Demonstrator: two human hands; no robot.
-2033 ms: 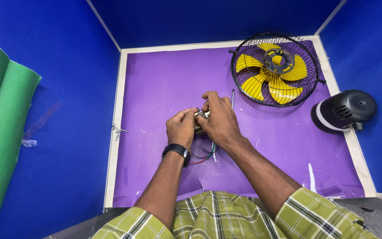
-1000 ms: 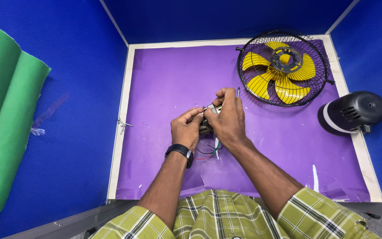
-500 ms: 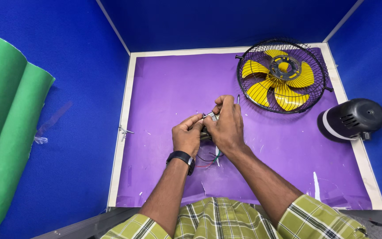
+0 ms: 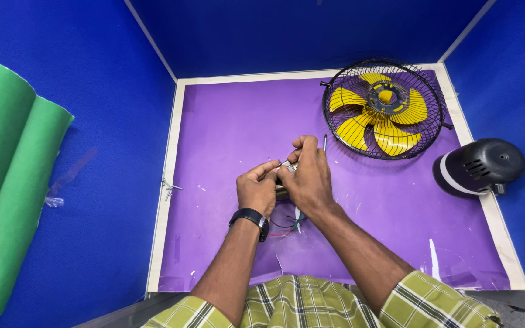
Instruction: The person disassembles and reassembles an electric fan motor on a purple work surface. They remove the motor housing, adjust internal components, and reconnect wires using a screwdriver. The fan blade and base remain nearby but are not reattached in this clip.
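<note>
My left hand [image 4: 256, 191], with a black watch on the wrist, pinches a small metal part [image 4: 283, 189] above the middle of the purple mat [image 4: 232, 121]. My right hand [image 4: 309, 177] is closed over the same part from the right. A thin screwdriver shaft [image 4: 325, 141] sticks up past its fingers. Thin red, green and black wires [image 4: 287, 226] hang from the part below both hands. Most of the part is hidden by my fingers.
A yellow-bladed fan in a black wire cage [image 4: 384, 109] lies at the mat's back right. A black motor housing [image 4: 478, 165] sits at the right edge. A small metal clip [image 4: 169, 187] lies on the left border. Blue walls surround the table, with a green roll [image 4: 7, 182] at left.
Both hands stay together on the small part, with only slight finger movement. The camera has shifted a little, so everything sits slightly differently in the picture.
</note>
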